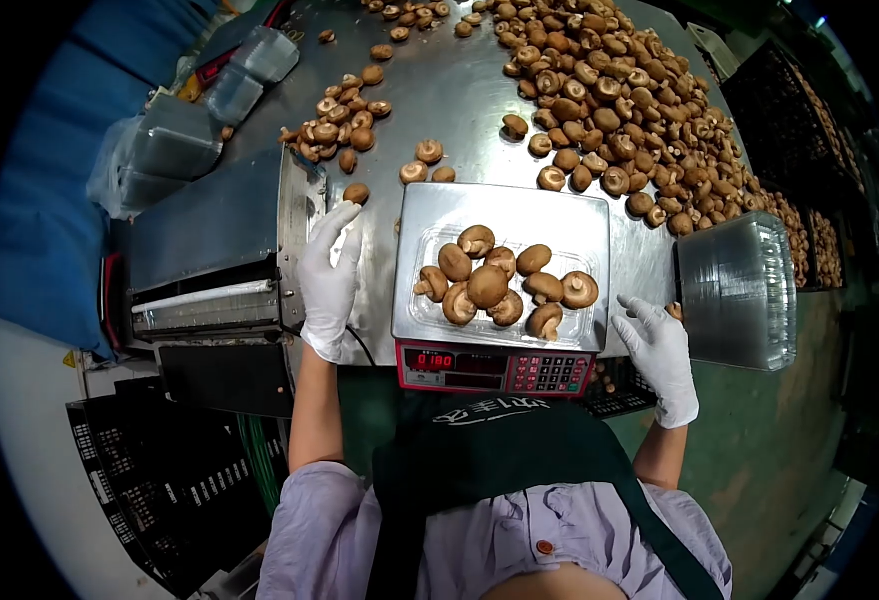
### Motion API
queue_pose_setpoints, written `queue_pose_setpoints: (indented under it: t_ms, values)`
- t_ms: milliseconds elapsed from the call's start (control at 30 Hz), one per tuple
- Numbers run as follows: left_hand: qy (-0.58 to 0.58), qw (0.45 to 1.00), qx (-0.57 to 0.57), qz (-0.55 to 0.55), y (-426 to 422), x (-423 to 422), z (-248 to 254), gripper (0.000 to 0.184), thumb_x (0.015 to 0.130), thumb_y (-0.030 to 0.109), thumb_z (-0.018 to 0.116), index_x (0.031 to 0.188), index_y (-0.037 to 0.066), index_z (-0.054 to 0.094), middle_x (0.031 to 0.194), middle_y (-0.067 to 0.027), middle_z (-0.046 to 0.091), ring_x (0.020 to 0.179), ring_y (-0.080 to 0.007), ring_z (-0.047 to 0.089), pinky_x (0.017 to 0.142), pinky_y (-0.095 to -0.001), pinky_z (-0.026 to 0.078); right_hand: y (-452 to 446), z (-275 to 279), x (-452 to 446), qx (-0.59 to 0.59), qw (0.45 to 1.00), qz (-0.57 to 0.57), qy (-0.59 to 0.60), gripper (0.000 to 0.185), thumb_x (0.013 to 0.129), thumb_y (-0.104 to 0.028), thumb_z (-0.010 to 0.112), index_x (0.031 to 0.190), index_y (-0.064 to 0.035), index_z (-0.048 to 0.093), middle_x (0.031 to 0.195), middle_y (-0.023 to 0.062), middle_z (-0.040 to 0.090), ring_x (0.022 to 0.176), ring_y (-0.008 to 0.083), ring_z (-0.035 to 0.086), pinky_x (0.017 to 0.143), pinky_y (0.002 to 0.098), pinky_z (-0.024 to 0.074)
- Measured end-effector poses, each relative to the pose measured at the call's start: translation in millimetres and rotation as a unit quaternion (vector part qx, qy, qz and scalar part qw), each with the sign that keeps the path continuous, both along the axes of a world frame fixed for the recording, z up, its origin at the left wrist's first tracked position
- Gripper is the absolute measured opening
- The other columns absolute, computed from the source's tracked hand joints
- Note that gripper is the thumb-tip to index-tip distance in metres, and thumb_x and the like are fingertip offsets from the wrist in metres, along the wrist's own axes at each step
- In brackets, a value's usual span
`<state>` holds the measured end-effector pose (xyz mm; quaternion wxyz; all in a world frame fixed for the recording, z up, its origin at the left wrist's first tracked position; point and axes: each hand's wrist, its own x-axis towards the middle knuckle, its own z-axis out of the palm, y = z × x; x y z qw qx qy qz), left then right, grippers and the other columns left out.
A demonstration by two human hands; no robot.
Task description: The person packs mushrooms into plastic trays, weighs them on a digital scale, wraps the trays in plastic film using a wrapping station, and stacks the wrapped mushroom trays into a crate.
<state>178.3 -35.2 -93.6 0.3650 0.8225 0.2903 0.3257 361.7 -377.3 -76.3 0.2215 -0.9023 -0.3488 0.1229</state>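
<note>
A red scale (420,364) with a steel top shows lit digits. On its top lies a clear plastic tray (420,320) with several brown mushrooms (487,286). My left hand (330,280), in a white glove, is left of the scale, its fingers apart, with the fingertips at a single mushroom (357,193) on the steel table; no grip on it shows. My right hand (660,360), also gloved in white, is just right of the scale with its fingers apart and nothing visible in it. Another mushroom (674,311) shows just beyond its fingertips.
A large mushroom heap (620,110) covers the table's right back. Smaller groups (340,120) lie at the left back. Stacked clear trays (740,290) stand at the right edge, more trays (175,135) at the left. A wrapping machine (210,240) is beside my left hand.
</note>
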Motion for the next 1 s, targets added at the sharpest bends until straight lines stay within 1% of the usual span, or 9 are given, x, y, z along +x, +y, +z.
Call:
queue_pose_setpoints:
  t_ms: [267,467,567,600,633,667,800,867,1000]
  values:
    - [0.075,0.995,-0.053,-0.023,34,21,-36,0.031,0.087,0.017,0.058,0.114,0.003,0.061,0.114,-0.0149,0.061,0.107,-0.0252,0.058,0.093,-0.0312,0.044,8,-17,3,0.099,0.994,-0.031,-0.021,0.033,0.084,-0.033,0.065,0.105,-0.0071,0.067,0.084,0.0150,0.068,0.075,0.0276,0.067,0.065,0.0356,0.0521]
    - [0.137,0.982,-0.130,-0.014,8,24,-19,0.032,0.087,0.021,0.058,0.114,0.004,0.061,0.108,-0.0150,0.064,0.100,-0.0250,0.061,0.084,-0.0313,0.048,17,-24,-1,0.032,0.994,-0.103,0.013,0.033,0.083,-0.034,0.065,0.103,-0.0078,0.067,0.071,0.0116,0.067,0.064,0.0255,0.067,0.059,0.0349,0.0513]
    - [0.154,0.970,-0.162,-0.099,-8,10,-29,0.028,0.086,0.019,0.058,0.109,0.004,0.064,0.106,-0.0151,0.065,0.095,-0.0237,0.062,0.084,-0.0310,0.048,27,-24,-4,0.003,0.992,-0.106,0.068,0.030,0.084,-0.031,0.061,0.100,-0.0074,0.067,0.073,0.0150,0.066,0.070,0.0304,0.066,0.064,0.0374,0.0517]
    - [0.164,0.977,-0.094,-0.103,-19,6,-30,0.031,0.086,0.020,0.058,0.112,0.004,0.062,0.097,-0.0142,0.067,0.087,-0.0233,0.064,0.079,-0.0317,0.049,28,-31,-5,0.014,0.992,-0.094,0.081,0.029,0.084,-0.030,0.061,0.100,-0.0068,0.067,0.073,0.0157,0.066,0.071,0.0317,0.066,0.065,0.0380,0.0517]
    - [0.199,0.968,-0.115,-0.096,-29,6,-21,0.033,0.085,0.018,0.058,0.115,0.005,0.060,0.092,-0.0125,0.066,0.081,-0.0220,0.063,0.076,-0.0312,0.049,30,-34,-6,0.041,0.983,-0.116,0.138,0.028,0.085,-0.029,0.059,0.099,-0.0064,0.067,0.074,0.0174,0.066,0.074,0.0334,0.065,0.068,0.0392,0.0515]
    - [0.235,0.959,-0.135,-0.086,-36,6,-13,0.035,0.085,0.017,0.058,0.118,0.005,0.058,0.086,-0.0108,0.065,0.075,-0.0207,0.063,0.072,-0.0308,0.049,31,-37,-5,0.033,0.986,-0.105,0.121,0.029,0.085,-0.028,0.060,0.100,-0.0048,0.066,0.072,0.0167,0.066,0.071,0.0308,0.066,0.065,0.0368,0.0515]
    - [0.214,0.964,-0.157,-0.034,-36,2,-26,0.041,0.083,0.008,0.059,0.124,0.004,0.054,0.076,-0.0067,0.059,0.064,-0.0160,0.057,0.065,-0.0276,0.047,38,-40,6,0.089,0.960,-0.108,0.242,0.025,0.082,-0.017,0.064,0.101,-0.0026,0.065,0.065,0.0061,0.063,0.058,0.0151,0.061,0.058,0.0274,0.0489]
    - [0.134,0.948,-0.286,-0.043,-25,-2,-34,0.042,0.082,0.005,0.059,0.124,0.006,0.054,0.075,-0.0060,0.059,0.064,-0.0150,0.055,0.065,-0.0274,0.047,46,-42,7,0.132,0.935,-0.116,0.308,0.022,0.079,-0.010,0.067,0.099,-0.0013,0.063,0.064,-0.0013,0.059,0.056,0.0049,0.054,0.054,0.0213,0.0452]
    - [0.135,0.982,-0.132,-0.031,4,-12,-22,0.044,0.080,0.001,0.059,0.123,0.009,0.057,0.076,-0.0059,0.059,0.063,-0.0119,0.053,0.064,-0.0261,0.047,74,-19,6,0.147,0.949,-0.084,0.265,0.023,0.079,-0.012,0.066,0.098,0.0000,0.063,0.064,-0.0001,0.059,0.056,0.0051,0.054,0.054,0.0214,0.0444]
